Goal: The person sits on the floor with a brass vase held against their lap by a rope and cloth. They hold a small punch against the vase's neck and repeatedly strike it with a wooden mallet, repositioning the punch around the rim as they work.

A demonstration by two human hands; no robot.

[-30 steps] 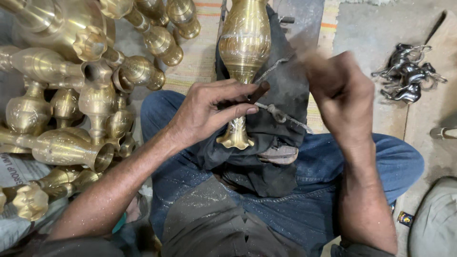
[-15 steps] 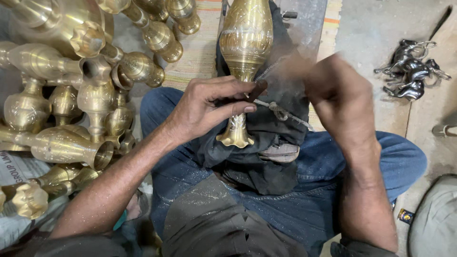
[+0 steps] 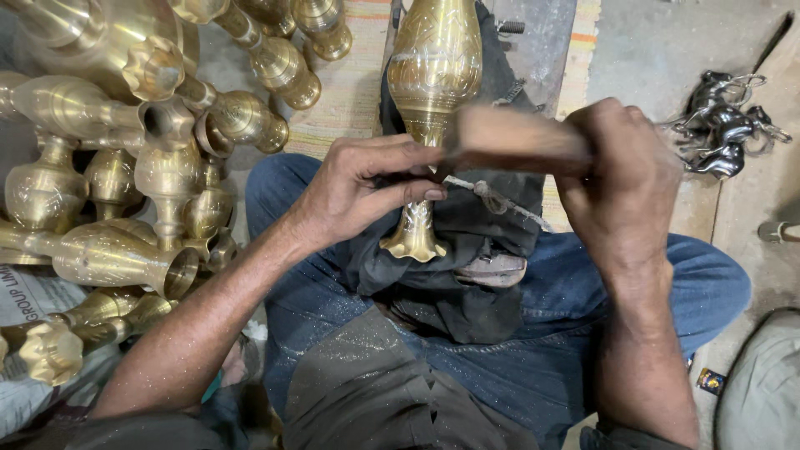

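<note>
At the far left a heap of polished brass vases (image 3: pixel 125 158) lies on its sides, mouths and flared feet pointing all ways. Just right of it the left hand (image 3: pixel 367 196) rests across the narrow neck of the engraved brass vase (image 3: pixel 433 75), fingers curled narrowly, thumb and forefinger pinching what looks like a thin metal chisel (image 3: pixel 492 197) against the stem. This vase lies lengthwise over a dark cloth (image 3: pixel 467 275) on the person's blue-jeaned lap, bulb away from the body, flared foot toward it. It looks rigid and fairly heavy, its smooth, rounded surface likely to roll and slip, hence the cloth bedding; the slim neck seems the surest place to steady it. The right hand (image 3: pixel 625 179) is wrapped tightly around a blurred wooden mallet handle (image 3: pixel 517 137), poised over the neck. On the floor at far right sits a cluster of small dark metal figurines (image 3: pixel 725 125).
</note>
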